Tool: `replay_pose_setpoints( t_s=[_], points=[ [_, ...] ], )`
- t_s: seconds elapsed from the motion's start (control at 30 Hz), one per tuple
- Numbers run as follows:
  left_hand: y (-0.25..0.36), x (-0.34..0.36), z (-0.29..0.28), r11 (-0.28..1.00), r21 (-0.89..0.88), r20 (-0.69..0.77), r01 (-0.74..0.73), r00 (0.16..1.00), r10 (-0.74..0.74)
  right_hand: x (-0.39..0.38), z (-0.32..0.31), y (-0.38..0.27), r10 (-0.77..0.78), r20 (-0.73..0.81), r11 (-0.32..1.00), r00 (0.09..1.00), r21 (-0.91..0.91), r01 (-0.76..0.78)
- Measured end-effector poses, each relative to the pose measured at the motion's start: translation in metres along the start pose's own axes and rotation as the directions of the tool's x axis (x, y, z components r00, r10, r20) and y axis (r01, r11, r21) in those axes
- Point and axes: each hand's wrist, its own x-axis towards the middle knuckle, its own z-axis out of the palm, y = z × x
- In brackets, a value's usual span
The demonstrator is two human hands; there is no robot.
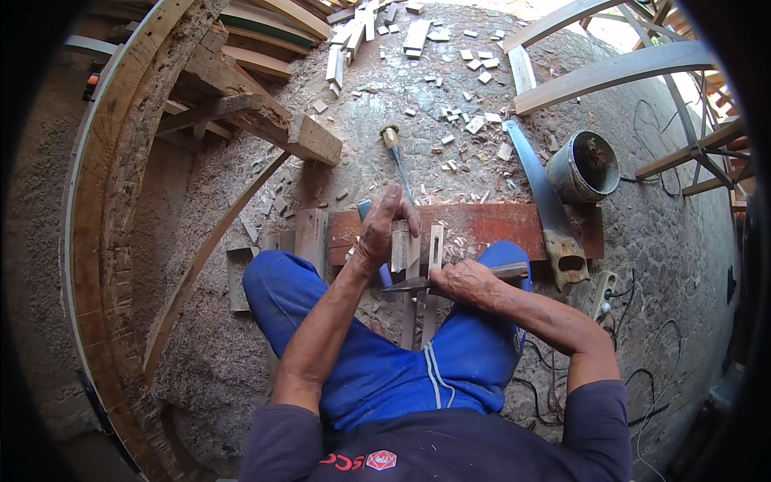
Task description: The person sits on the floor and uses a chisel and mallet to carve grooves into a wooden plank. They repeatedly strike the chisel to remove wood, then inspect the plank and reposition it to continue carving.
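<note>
My left hand [385, 226] is raised over a short wooden piece [400, 251] between my knees, its fingers apart. Whether its fingertips touch the wood I cannot tell. Beside that piece stands a pale wooden strip [436, 247] with a long narrow slot cut in it. My right hand [464, 283] is closed round the wooden handle of a hammer [507, 273], close to its dark metal head, which points left. A small blue-purple object [385, 275] shows below my left hand, its kind unclear.
A reddish plank [482, 229] lies in front of my knees. Beyond it is a chisel-like tool [391, 140]. A handsaw [540, 189] rests across the plank beside a grey bucket [585, 167]. Offcuts [474, 120] litter the floor. A power strip [602, 293] and cables are at right; a curved timber [112, 209] rises at left.
</note>
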Motion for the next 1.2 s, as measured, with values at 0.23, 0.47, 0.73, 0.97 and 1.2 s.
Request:
replay_pose_setpoints(
  t_s=[0.23, 0.47, 0.73, 0.97, 1.2],
  points=[
    [0.004, -0.032, 0.084, 0.159, 0.891, 0.042, -0.425, 0.427, 0.903, 0.008, 0.008, 0.000, 0.018, -0.050, 1.000, 0.999, 0.002, -0.018],
    [0.014, -0.001, 0.074, 0.276, 0.852, -0.060, -0.444, 0.443, 0.895, 0.005, 0.010, -0.001, 0.051, -0.076, 0.998, 0.996, -0.030, -0.054],
    [0.013, 0.001, 0.084, 0.233, 0.863, -0.042, -0.448, 0.396, 0.917, 0.008, 0.017, -0.003, 0.076, -0.121, 0.990, 0.990, -0.108, -0.089],
    [0.028, -0.033, 0.062, 0.417, 0.666, 0.179, -0.618, 0.676, 0.715, 0.007, 0.006, -0.005, 0.091, -0.056, 0.992, 0.994, -0.086, -0.096],
    [0.028, 0.009, 0.035, 0.871, 0.365, 0.100, -0.328, 0.944, 0.314, 0.005, 0.008, 0.001, 0.024, -0.096, 0.994, 0.995, -0.103, -0.034]
  ],
)
